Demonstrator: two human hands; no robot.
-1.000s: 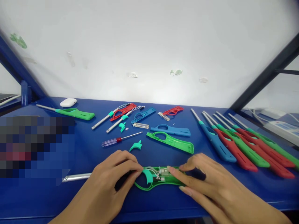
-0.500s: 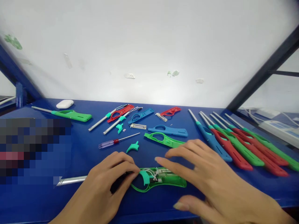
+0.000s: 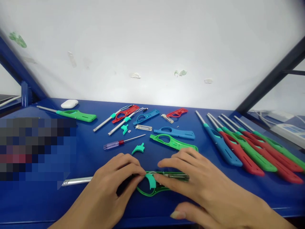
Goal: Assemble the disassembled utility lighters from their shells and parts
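Observation:
An opened green lighter half-shell (image 3: 143,191) lies in front of me, its metal tube (image 3: 77,181) pointing left. My left hand (image 3: 111,184) pinches its front end between thumb and fingers. A teal trigger (image 3: 152,181) sits in the shell. My right hand (image 3: 197,181) reaches over the shell's right part, fingers spread, with the index fingertip at the parts just right of the trigger. Whether that fingertip presses on them I cannot tell. Wires and the clear fuel tank (image 3: 177,176) are partly hidden by the right hand. Beyond lies another green half-shell (image 3: 175,143).
A screwdriver (image 3: 124,142) and a loose teal trigger (image 3: 138,148) lie beyond my hands. Red and blue shells (image 3: 175,132), tubes and fuel tanks are spread behind. Several closed lighters (image 3: 240,144) lie at right, one green lighter (image 3: 77,115) and a white case (image 3: 69,103) at left.
My right hand has moved left, its index finger now over the wires beside the trigger. The left hand keeps its pinch. The view has shifted slightly.

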